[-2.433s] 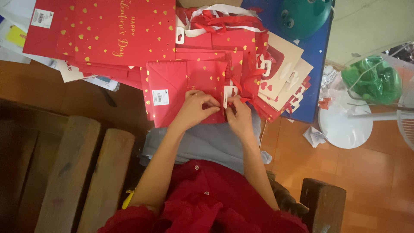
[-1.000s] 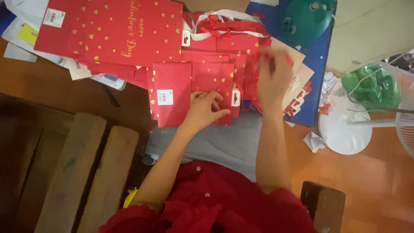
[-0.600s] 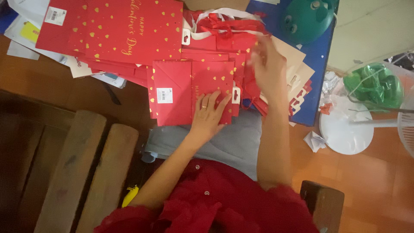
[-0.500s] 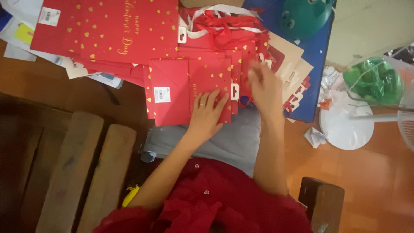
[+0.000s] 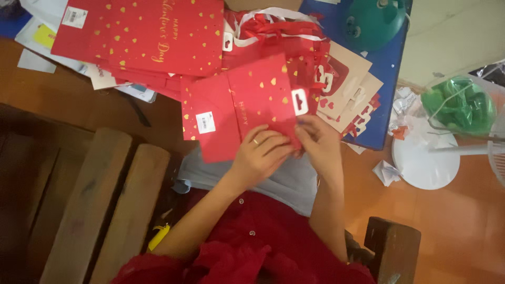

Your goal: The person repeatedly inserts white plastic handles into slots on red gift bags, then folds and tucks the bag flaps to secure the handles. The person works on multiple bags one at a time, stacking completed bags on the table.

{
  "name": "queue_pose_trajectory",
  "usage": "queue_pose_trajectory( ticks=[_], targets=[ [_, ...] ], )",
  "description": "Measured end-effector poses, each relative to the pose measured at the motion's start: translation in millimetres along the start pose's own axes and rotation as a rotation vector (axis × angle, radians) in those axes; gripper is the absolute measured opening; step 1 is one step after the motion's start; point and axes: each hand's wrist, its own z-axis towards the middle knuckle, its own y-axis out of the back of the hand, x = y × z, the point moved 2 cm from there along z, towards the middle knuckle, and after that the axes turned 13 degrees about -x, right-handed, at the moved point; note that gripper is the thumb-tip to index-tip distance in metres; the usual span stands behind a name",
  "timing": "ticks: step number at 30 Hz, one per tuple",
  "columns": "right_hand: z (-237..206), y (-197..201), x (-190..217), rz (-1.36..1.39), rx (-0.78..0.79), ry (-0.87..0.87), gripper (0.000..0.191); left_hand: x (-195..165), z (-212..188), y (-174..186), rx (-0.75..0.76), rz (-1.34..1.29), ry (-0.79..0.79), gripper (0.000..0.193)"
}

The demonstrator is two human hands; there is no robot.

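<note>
Wooden table [image 5: 63, 105]: both hands [image 5: 263, 155] pinch red bag [image 5: 247, 105].

— What have you got there?
— A small red gift bag [image 5: 247, 102]; my left hand [image 5: 259, 156] and right hand [image 5: 318, 141] pinch its lower edge.
— And behind it?
— A pile of bigger red bags [image 5: 142, 39].

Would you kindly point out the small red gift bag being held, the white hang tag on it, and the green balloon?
small red gift bag [image 5: 247, 105], head view, its front face.
white hang tag [image 5: 300, 101], head view, its middle.
green balloon [image 5: 374, 21], head view, its rounded side.
</note>
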Motion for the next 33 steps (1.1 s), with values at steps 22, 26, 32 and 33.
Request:
queue_pose_trajectory(
  ticks=[22,26,32,33],
  targets=[
    [62,-41,-63,0.231,-0.108,0.222,0.026,44,-7,-6,-0.034,0.012,0.318,0.02],
    [59,-17,-71,0.131,-0.226,0.188,0.024,65,-3,-40,0.005,-0.019,0.417,0.02],
    [49,-21,-59,-0.051,-0.256,0.227,0.031,93,12,-65,-0.039,0.207,0.46,0.048],
    [46,-24,-57,-0.08,-0.252,0.225,0.033,96,13,-65,-0.05,0.234,0.445,0.051]
  ],
)
